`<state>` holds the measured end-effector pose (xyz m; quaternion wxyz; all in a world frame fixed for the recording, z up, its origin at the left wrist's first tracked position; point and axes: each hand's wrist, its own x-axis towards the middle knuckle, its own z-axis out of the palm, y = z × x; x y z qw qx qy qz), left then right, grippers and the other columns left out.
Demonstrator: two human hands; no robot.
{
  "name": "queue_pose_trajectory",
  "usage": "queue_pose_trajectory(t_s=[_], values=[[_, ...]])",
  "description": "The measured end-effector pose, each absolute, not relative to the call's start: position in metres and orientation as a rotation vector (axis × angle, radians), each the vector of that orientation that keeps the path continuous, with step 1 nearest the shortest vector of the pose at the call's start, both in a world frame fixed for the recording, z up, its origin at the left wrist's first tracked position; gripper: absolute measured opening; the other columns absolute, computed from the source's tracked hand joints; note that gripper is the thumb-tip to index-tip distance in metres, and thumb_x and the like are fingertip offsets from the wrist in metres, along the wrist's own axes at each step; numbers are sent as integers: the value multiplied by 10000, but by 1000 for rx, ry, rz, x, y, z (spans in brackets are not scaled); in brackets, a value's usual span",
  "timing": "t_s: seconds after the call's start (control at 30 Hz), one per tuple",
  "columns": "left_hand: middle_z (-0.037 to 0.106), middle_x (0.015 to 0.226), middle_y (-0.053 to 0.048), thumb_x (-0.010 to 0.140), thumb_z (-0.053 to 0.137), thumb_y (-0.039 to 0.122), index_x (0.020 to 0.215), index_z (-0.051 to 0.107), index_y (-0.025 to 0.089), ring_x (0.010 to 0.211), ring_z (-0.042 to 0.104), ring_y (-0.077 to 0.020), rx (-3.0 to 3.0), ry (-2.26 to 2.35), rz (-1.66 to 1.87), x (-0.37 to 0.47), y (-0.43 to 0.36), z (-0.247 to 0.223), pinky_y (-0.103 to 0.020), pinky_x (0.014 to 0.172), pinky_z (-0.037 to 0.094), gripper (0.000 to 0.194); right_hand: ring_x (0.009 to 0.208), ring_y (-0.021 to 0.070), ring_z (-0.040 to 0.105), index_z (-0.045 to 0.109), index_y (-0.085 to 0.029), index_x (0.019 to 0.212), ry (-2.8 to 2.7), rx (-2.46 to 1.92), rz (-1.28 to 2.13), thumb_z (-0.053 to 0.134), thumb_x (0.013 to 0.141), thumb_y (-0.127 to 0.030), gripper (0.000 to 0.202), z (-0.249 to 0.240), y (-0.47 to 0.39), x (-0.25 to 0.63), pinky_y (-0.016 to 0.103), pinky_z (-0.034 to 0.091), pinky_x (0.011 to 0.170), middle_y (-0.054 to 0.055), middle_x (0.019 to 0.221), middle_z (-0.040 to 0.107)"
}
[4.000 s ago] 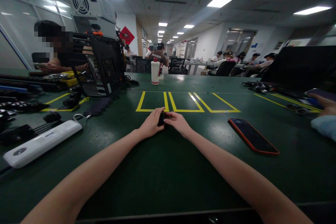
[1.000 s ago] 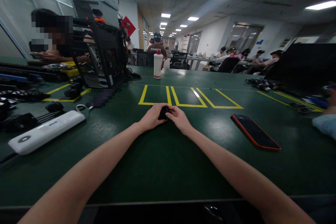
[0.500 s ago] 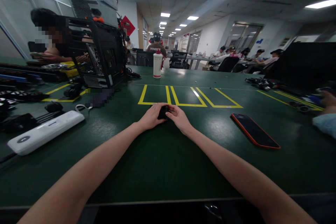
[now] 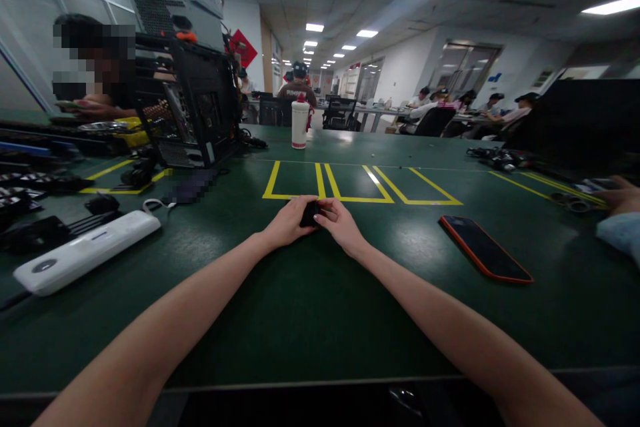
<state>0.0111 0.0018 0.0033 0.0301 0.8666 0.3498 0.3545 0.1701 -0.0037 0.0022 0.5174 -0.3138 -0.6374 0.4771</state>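
My left hand (image 4: 287,223) cups a small black object (image 4: 309,215) over the green worktop (image 4: 310,320), seemingly steadying it for my right hand (image 4: 341,223), which pinches its right side. Right of both, an orange-edged phone (image 4: 486,249) lies apart, probably out of their way; just beyond my hands, yellow tape (image 4: 363,200) apparently marks places.

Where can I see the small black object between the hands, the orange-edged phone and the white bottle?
Small black object (image 4: 309,215): head view, on its uncovered dark surface.
Orange-edged phone (image 4: 486,249): head view, middle of its dark face.
White bottle (image 4: 299,125): head view, middle of its pale body.
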Motion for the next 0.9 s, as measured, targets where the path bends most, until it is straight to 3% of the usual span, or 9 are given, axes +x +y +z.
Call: queue_pose_trajectory(t_s=[0.17, 0.4, 0.6, 0.73, 0.9], values=[[464, 1143, -98, 677, 622, 244, 1185, 310, 183, 1062, 456, -239, 2663, 1065, 1095, 11, 1, 5, -416, 915, 368, 599, 1033, 170, 504, 504, -194, 996, -1543, -807, 1203, 564, 684, -154, 320, 2, -4, 171, 364, 374, 941, 40, 1077, 528], [463, 1139, -98, 680, 620, 257, 1190, 311, 176, 1059, 455, -237, 2666, 1086, 1073, 11, 1, 6, -406, 910, 373, 602, 963, 157, 543, 507, -208, 914, -1528, -772, 1226, 584, 664, -146, 269, 5, -10, 173, 348, 417, 886, 14, 1027, 526], [467, 1136, -91, 685, 618, 269, 1190, 309, 182, 1053, 461, -233, 2665, 1089, 1089, 12, 1, 5, -408, 904, 377, 598, 967, 156, 520, 513, -220, 906, -1537, -820, 1155, 562, 703, -250, 211, 3, -8, 174, 367, 413, 870, 15, 995, 542], [466, 1134, -94, 676, 627, 265, 1191, 310, 174, 1054, 458, -229, 2671, 1083, 1082, 12, 2, 4, -394, 913, 373, 612, 965, 161, 524, 515, -223, 994, -1541, -835, 1186, 564, 698, -225, 301, 2, -4, 173, 383, 390, 891, 34, 1054, 532], [466, 1132, -96, 678, 623, 266, 1186, 314, 175, 1053, 459, -232, 2673, 1080, 1086, 11, 3, 4, -396, 908, 376, 601, 949, 149, 534, 521, -203, 913, -1526, -775, 1216, 591, 665, -180, 259, 2, -6, 171, 347, 388, 899, 20, 1002, 540]])
